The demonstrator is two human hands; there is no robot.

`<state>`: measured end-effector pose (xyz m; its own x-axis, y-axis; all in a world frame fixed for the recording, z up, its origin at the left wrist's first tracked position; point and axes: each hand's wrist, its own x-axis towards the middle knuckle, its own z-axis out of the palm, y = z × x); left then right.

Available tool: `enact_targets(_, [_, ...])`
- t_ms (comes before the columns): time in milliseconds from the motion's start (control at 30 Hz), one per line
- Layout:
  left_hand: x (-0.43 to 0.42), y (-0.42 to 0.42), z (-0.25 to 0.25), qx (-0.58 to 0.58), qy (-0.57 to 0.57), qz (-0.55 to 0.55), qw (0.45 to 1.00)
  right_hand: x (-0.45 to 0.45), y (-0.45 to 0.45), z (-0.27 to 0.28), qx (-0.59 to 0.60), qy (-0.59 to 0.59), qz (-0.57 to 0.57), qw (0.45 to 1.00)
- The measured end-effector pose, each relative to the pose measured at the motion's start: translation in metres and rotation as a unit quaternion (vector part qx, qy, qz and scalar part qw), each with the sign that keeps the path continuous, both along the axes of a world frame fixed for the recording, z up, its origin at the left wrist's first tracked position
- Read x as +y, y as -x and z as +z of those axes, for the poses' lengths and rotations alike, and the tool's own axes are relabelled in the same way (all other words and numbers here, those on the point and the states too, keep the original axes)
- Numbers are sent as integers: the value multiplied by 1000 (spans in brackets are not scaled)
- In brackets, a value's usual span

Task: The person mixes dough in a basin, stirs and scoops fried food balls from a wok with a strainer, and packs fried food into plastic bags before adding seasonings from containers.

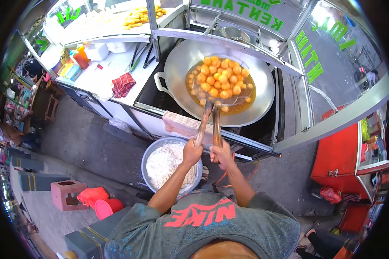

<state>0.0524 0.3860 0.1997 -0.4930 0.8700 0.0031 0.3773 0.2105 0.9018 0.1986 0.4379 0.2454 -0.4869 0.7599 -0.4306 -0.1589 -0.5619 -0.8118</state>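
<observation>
My left hand point(192, 152) is closed around the wooden handle of a skimmer point(202, 128). Beside it, my right hand point(221, 155) grips the handle of a second skimmer point(217, 127). Both handles reach forward over a large metal wok point(177, 60), and their heads are blurred and partly hidden. Many round, golden-orange fried balls point(222, 77) are heaped at the skimmer heads, above brown oil point(246, 105). A few more balls lie in the oil at the left side.
A basin of white flour point(166, 166) stands below the cart's front edge. On the counter are a red checked cloth point(123, 85), tongs point(148, 56) and sauce bottles point(78, 59). A pink stool point(68, 194) is at left, a red cabinet point(336, 159) at right.
</observation>
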Motion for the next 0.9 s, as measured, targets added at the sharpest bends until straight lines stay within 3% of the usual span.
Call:
enact_targets(167, [-6,2,-13,1,26,-7,1000,16,-3,7,32,18,11,999])
enact_targets(267, [0,7,0,30,59,-6,998,17,-12,9,52,35,27,998])
enact_targets(433, [-1,0,31,-29,14,-5,999,-1,-13,0,35,44,18,998])
enact_targets(533, [-13,-7,11,-11,9,-6,1000,-4,-7,10,49,81,11,995])
enact_targets(667, [-18,0,-29,-69,30,-30,997,7,-12,15,30,45,9,998])
enact_targets(800, [-12,0,-22,-66,-26,-16,997,7,-20,17,36,48,14,998])
enact_targets(900, [-12,7,15,-19,-33,-30,999,-3,-18,4,33,56,23,998])
